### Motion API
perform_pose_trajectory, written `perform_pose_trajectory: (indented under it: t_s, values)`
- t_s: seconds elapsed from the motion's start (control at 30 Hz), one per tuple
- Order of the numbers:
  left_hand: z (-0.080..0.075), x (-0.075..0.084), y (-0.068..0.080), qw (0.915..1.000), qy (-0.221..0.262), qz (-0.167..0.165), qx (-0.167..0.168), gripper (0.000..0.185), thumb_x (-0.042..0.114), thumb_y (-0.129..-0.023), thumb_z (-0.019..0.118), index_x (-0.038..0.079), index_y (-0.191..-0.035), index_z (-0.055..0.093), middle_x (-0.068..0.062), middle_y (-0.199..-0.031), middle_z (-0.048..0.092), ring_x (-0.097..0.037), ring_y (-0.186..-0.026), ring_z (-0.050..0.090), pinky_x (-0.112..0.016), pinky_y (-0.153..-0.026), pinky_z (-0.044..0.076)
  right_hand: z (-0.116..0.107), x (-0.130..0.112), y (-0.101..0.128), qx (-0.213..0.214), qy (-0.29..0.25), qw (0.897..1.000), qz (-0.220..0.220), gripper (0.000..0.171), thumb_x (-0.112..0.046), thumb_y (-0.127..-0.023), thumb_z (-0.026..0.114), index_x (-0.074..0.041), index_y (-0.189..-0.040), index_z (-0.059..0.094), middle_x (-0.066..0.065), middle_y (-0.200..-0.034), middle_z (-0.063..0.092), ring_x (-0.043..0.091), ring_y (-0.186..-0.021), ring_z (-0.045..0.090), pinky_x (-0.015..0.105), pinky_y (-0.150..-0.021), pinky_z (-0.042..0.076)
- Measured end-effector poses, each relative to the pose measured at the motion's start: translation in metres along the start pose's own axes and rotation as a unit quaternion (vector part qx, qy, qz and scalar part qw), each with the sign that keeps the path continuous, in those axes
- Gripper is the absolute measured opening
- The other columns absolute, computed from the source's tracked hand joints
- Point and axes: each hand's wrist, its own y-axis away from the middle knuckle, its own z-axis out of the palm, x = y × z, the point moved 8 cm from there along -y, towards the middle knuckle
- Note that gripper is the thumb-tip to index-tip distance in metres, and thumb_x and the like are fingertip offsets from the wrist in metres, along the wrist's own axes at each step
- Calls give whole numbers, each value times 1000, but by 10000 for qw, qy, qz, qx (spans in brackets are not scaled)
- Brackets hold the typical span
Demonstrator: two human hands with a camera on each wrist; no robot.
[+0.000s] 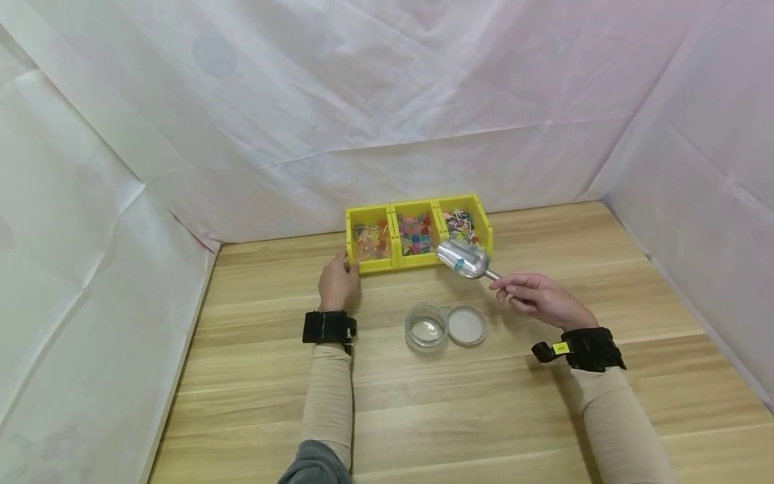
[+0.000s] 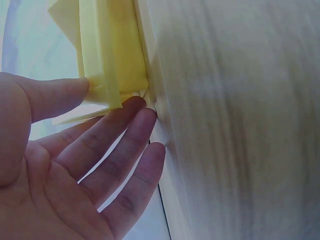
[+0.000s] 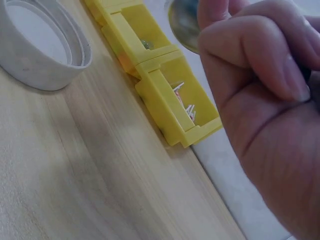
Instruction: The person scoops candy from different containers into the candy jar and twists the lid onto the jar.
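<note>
A yellow tray [image 1: 369, 267] with three compartments of small coloured sweets stands at the back of the wooden table. My left hand [image 1: 337, 280] rests against its left front corner [image 2: 102, 95], fingers straight. My right hand [image 1: 535, 297] pinches the handle of a metal scoop [image 1: 463, 259], held above the table just in front of the tray's right compartment. A small blue piece lies in the scoop. In the right wrist view the scoop's bowl [image 3: 182, 22] shows behind my curled fingers [image 3: 255, 50], with the tray [image 3: 165, 100] beyond.
A short clear glass jar [image 1: 426, 327] stands open in front of the tray, its round lid [image 1: 467, 325] lying beside it on the right; the lid [image 3: 37, 47] also shows in the right wrist view. White sheeting walls the table on three sides.
</note>
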Motion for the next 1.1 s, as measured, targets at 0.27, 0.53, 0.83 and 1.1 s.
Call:
perform_pose_trajectory:
  t_s: [0.27, 0.53, 0.83, 1.1]
  values:
    - [-1, -1, 1, 10000, 2, -84, 3, 43, 25, -102, 55, 10, -142, 51, -18, -117, 68, -34, -105, 64, -50, -88, 50, 5, 1, -2, -103, 64, 9998, 160, 34, 0, -107, 29, 17, -132, 45, 10, -105, 64, 19, -54, 25, 33, -52, 19]
    - [0, 1, 1, 10000, -14, 29, 20, 43, 25, -101, 55, 9, -141, 52, -20, -121, 67, -36, -109, 64, -52, -91, 50, 13, 1, -4, -518, -113, 9985, -119, 35, 6, -106, 22, 24, -132, 37, 10, -107, 64, 19, -53, 25, 32, -49, 19]
    - [3, 2, 2, 9999, 15, 93, -69, 45, 27, -101, 55, 10, -142, 51, -20, -124, 66, -36, -112, 63, -54, -95, 49, 13, 5, -2, -585, -99, 9981, -146, 34, 7, -105, 23, 23, -130, 39, 9, -107, 65, 20, -52, 24, 33, -48, 19]
    - [1, 2, 2, 9998, 112, -100, -158, 48, 27, -101, 56, 10, -146, 47, -21, -127, 64, -37, -115, 61, -54, -97, 48, 7, 11, -6, -283, 260, 9990, 238, 32, 0, -107, 32, 18, -129, 46, 13, -104, 63, 18, -52, 27, 35, -51, 20]
